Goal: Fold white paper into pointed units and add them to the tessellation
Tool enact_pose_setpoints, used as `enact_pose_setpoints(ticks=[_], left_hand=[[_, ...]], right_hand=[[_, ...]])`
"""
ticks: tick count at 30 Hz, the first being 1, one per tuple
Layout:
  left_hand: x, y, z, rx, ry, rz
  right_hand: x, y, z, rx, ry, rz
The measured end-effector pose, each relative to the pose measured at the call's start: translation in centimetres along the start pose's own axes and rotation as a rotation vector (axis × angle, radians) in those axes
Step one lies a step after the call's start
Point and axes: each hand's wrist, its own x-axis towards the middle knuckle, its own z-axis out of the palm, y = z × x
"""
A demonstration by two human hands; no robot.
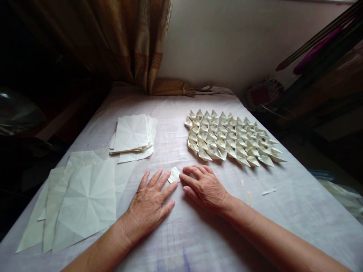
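A small folded white paper piece [174,174] lies on the cloth between my two hands. My left hand [150,204] rests flat with fingers spread, its fingertips touching the piece's left edge. My right hand [204,187] lies palm down, fingers stretched toward the piece and pressing its right side. To the upper right stand several rows of small folded paper boats [231,139]. A stack of creased square sheets [133,134] sits at the upper left. Larger creased sheets [82,200] lie fanned out by my left forearm.
A white cloth-covered table [198,234] holds everything. A brown curtain [136,45] hangs at the back beside a pale wall. Small paper scraps [268,192] lie to the right of my right hand. Dark clutter stands past the right edge.
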Motion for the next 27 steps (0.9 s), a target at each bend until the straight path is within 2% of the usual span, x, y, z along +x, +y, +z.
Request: enact_pose_setpoints(ticks=[5, 11, 20, 27], left_hand=[[-0.4, -0.1, 0.4, 0.01, 0.03, 0.007], [-1.4, -0.1, 0.2, -0.003, 0.105, -0.019], [-1.3, 0.1, -0.2, 0.005, 0.108, -0.012], [-1.1, 0.1, -0.3, -0.016, 0.098, -0.009]], right_hand=[[1.0, -0.8, 1.0, -0.041, 0.0, 0.065], [1.3, -0.7, 1.6, -0.066, -0.075, 0.131], [1.3, -0.5, 2.0, -0.032, -0.081, 0.06], [1.3, -0.5, 1.9, -0.06, -0.115, 0.102]])
